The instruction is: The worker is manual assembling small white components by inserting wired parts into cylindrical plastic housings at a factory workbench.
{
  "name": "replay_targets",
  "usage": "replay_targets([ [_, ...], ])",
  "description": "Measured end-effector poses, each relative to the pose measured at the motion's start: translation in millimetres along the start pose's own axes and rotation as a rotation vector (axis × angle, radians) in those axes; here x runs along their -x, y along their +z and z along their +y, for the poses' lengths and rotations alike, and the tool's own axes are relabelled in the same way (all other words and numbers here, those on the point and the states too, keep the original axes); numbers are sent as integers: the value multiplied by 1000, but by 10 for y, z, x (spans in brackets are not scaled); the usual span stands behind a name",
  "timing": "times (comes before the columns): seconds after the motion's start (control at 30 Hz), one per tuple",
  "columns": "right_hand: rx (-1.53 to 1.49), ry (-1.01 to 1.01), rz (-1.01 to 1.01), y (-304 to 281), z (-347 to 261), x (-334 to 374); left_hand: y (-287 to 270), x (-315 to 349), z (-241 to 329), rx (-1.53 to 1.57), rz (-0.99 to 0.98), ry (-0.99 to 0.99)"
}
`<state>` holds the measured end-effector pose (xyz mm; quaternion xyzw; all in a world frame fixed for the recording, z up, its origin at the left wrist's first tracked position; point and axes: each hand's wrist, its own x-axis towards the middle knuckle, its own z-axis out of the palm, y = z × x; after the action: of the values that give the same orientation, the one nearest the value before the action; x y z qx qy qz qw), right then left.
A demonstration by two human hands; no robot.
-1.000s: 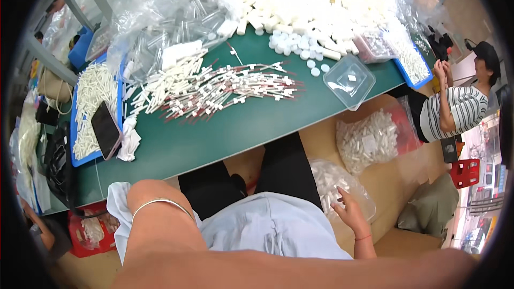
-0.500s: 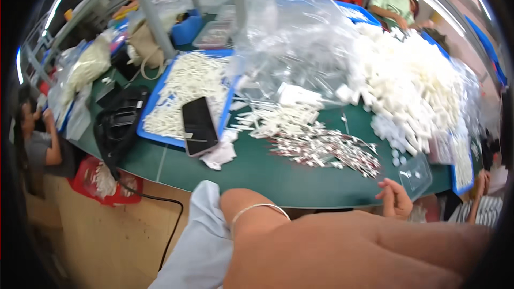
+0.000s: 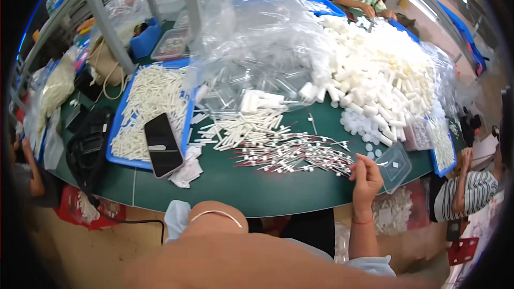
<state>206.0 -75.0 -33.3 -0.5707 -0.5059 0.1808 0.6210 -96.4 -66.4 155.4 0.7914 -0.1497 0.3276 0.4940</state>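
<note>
My right hand (image 3: 367, 177) is above the table's front edge, beside the clear plastic lid (image 3: 395, 168). Its fingers are curled together; anything between them is too small to make out. Left of it lies a pile of thin sticks with white ends and dark red shafts (image 3: 292, 153). My left hand (image 3: 230, 259) looms large and blurred at the bottom, close to the camera. A bangle (image 3: 218, 213) circles that wrist, and the fingers are out of sight. Short white rods (image 3: 243, 130) lie behind the stick pile.
A blue tray (image 3: 128, 164) of white rods carries a black phone (image 3: 163, 147). Large clear bags (image 3: 257, 48) stand behind. White foam-like cylinders (image 3: 385, 69) are heaped at the back right, near translucent discs (image 3: 360, 124). A striped-sleeved person (image 3: 471, 195) sits at right.
The whole view has shifted, so the table's things appear further left. My right hand and forearm show more fully. My left hand has dropped lower in the picture.
</note>
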Motion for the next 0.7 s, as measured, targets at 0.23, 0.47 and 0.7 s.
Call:
replay_targets([
  [0.23, 359, -291, -242, 363, -379, -632, -228, -210, 447, -833, 123, -25],
  [0.47, 879, -504, -400, 978, 162, -975, -618, -586, -1067, -922, 667, -643],
  [0.7, 947, -521, -380, 985, 270, -1004, -501, 279, -2251, -1440, 153, -1082],
])
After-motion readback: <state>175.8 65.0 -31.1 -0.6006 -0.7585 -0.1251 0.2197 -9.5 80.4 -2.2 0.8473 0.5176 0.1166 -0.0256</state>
